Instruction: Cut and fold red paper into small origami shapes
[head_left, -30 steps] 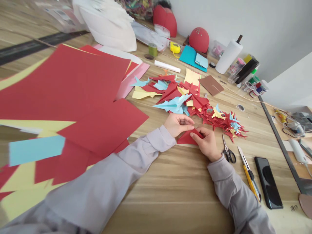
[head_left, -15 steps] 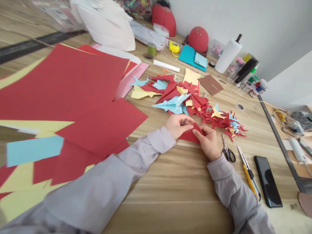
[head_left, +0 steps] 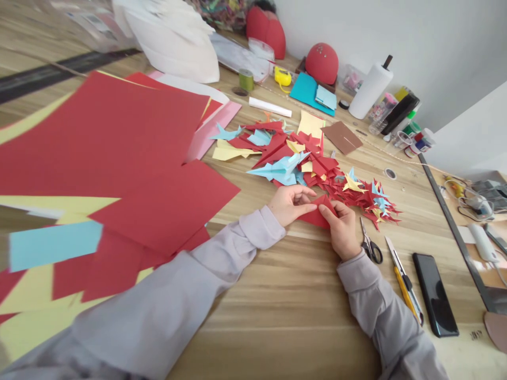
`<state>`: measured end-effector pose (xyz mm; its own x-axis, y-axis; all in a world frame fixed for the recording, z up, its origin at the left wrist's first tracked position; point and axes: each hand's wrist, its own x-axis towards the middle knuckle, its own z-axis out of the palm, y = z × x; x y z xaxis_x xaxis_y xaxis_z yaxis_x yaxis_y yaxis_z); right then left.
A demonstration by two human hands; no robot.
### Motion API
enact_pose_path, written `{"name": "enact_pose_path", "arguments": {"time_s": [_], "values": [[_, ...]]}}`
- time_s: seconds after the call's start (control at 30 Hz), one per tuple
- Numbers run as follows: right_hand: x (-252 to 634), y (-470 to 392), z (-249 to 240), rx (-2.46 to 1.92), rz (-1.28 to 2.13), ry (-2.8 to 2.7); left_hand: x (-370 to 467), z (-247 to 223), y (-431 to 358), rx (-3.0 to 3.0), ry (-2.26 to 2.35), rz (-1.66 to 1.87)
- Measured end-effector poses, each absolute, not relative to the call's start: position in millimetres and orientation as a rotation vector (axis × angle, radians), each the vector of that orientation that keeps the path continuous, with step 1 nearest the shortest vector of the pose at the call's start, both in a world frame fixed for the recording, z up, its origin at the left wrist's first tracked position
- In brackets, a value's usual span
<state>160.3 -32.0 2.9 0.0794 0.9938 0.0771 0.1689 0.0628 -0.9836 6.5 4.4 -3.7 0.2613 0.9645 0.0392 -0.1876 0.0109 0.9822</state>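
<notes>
A small red sheet of paper point(head_left: 318, 217), partly folded, is held between my two hands just above the wooden table. My left hand point(head_left: 291, 205) pinches its left side with thumb and fingers. On the right side, my right hand point(head_left: 341, 228) grips the paper, thumb on top; the fingers beneath are partly hidden. Right behind the hands lies a heap of folded paper pieces point(head_left: 283, 145) in red, blue and yellow, some shaped like planes. Smaller pointed folded pieces point(head_left: 382, 205) spread out at its right end.
Large red sheets point(head_left: 130, 137) cover the left side of the table. Scissors point(head_left: 371, 247), a yellow utility knife point(head_left: 406, 287) and a black phone point(head_left: 435, 295) lie to the right. A brown card point(head_left: 343, 137), a yellow tape measure point(head_left: 282, 77) and a white roll point(head_left: 371, 89) are farther back.
My right hand has shifted slightly right along the red paper, and more of the paper's folded surface shows between the hands. My left hand stays nearly in place.
</notes>
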Motion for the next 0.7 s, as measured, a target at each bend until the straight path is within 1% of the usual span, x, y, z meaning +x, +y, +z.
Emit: {"name": "enact_pose_path", "arguments": {"time_s": [0.23,0.43,0.7], "values": [[161.4,-31.4,0.8,-1.309,1.008,-1.296,6.5,-1.2,4.5,1.15,0.891,1.065],[160.1,-31.2,-0.2,-1.343,0.953,-1.248,4.3,1.4,6.8,1.099,1.001,1.146],[161.1,-31.6,-3.3,-1.279,0.947,-1.21,3.6,4.0,7.5,1.138,1.083,1.175]]}}
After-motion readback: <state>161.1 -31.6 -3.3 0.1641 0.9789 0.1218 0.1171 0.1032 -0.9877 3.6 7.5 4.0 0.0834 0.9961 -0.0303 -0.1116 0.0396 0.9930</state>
